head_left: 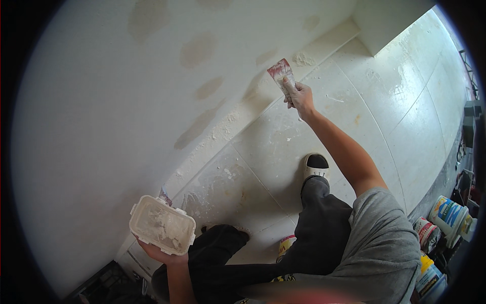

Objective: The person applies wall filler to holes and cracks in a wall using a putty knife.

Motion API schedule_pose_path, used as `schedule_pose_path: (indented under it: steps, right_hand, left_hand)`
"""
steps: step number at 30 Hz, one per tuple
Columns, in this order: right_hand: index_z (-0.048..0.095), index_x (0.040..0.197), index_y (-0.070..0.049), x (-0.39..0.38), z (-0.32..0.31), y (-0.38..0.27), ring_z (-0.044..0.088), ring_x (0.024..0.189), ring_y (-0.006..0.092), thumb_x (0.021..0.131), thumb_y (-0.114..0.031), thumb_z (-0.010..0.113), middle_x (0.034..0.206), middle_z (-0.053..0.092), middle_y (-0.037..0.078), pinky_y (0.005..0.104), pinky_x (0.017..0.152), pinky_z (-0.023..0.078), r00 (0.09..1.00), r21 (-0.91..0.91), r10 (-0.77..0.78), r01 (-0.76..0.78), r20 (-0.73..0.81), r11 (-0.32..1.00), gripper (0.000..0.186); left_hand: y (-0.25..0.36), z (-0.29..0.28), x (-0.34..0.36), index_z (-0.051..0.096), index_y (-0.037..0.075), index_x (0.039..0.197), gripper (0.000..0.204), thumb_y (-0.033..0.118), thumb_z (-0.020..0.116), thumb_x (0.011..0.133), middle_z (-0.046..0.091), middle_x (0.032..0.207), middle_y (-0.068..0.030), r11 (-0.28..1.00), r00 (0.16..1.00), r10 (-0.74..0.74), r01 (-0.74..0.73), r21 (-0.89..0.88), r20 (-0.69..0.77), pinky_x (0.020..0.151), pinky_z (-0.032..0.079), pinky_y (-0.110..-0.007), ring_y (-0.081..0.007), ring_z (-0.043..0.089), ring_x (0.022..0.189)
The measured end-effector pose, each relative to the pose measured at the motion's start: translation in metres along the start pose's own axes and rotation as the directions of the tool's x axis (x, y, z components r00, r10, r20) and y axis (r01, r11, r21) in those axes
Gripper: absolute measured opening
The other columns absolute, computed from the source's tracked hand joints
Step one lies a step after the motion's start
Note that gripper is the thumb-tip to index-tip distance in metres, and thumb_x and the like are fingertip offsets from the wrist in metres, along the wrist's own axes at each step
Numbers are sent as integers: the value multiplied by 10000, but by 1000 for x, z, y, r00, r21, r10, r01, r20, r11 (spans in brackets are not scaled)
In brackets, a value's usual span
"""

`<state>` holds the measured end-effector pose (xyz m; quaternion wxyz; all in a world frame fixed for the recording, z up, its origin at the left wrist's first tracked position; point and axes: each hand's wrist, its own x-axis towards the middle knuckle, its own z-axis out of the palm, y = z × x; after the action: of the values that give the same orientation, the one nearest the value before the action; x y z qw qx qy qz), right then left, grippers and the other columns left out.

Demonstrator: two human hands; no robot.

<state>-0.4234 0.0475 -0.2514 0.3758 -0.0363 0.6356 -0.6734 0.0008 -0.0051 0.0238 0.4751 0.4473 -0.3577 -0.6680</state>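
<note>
Item: putty knife (280, 71), broad reddish blade smeared white. Held in the right hand (298, 96), fingers wrapped round its pale handle and thumb laid along it, presumably to steady the blade's angle. Blade points up and away, beyond the hand, close to the wall (101, 101); contact cannot be told.

Item: white tub (135, 221), lidless, pale paste inside. Gripped from below by the left hand (164, 253), its fingers mostly hidden underneath; mouth faces up, likely so the contents stay in and within reach.

Item: second blade-like piece (165, 195), showing just past the tub's far rim; its support is hidden.

Item: grey-brown patches (197, 49), on the wall between and beyond the hands.

Item: ledge (215, 137), strewn with white crumbs, running from near the left hand to past the right.

Item: buckets (448, 213), on the floor well right of both hands, seemingly set aside.
</note>
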Motion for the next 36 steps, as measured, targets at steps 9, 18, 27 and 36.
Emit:
schedule_pose_path:
  steps: [9, 18, 27, 36]
  right_hand:
    - [631, 741, -24, 14, 29, -20, 537, 429, 113, 889, -535, 696, 600, 601, 72, 237, 390, 396, 996, 83, -91, 89, 19, 993, 536]
    - [599, 738, -55, 12, -3, 9, 498, 408, 101, 899, -573, 657, 585, 575, 61, 233, 375, 365, 999, 19, 22, -22, -26, 1000, 545]
    - [606, 733, -40, 25, 19, -18, 517, 428, 103, 910, -549, 656, 574, 558, 46, 235, 382, 399, 993, 14, -88, 87, 80, 996, 541]
    - [612, 696, -24, 2, 8, 23, 542, 440, 115, 920, -543, 648, 574, 568, 55, 255, 379, 425, 994, -54, 55, -50, 90, 997, 566]
  left_hand:
    - [2, 3, -2, 420, 150, 1452, 583, 510, 275, 1017, 512, 1399, -93, 999, 1000, -3, 1, 44, 23, 980, 538, -511, -307, 565, 1241]
    - [1, -3, 0, 419, 148, 1452, 571, 498, 295, 1019, 518, 1393, -97, 998, 997, 36, -39, 53, 65, 986, 532, -522, -309, 564, 1243]
    - [1, -5, 0, 434, 135, 1444, 543, 469, 334, 1027, 524, 1401, -108, 1000, 986, 11, -12, 8, 165, 1018, 503, -498, -309, 548, 1263]
    - [0, -4, 0, 433, 126, 1443, 554, 475, 326, 1026, 530, 1393, -118, 999, 986, -3, 11, -47, 166, 1008, 510, -508, -327, 555, 1253]
